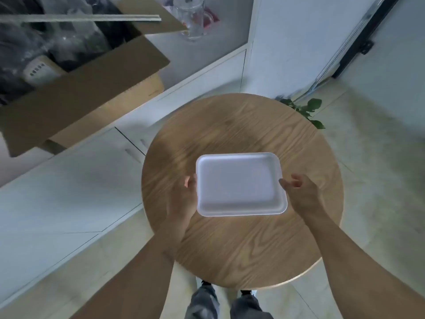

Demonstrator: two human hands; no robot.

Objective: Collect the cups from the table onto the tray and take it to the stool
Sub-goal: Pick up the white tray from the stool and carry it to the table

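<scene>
Round wooden stool top, light oak grain, viewed from above. A white rectangular tray with nothing on it sits over the stool's centre. The left hand grips the tray's left edge, fingers curled beneath and mostly hidden. The right hand hovers just beside the tray's right edge, fingers loosely bent and parted. Left of the stool runs a white cabinet bearing an open cardboard box; beyond the stool, green leaves and a pale tiled floor.
</scene>
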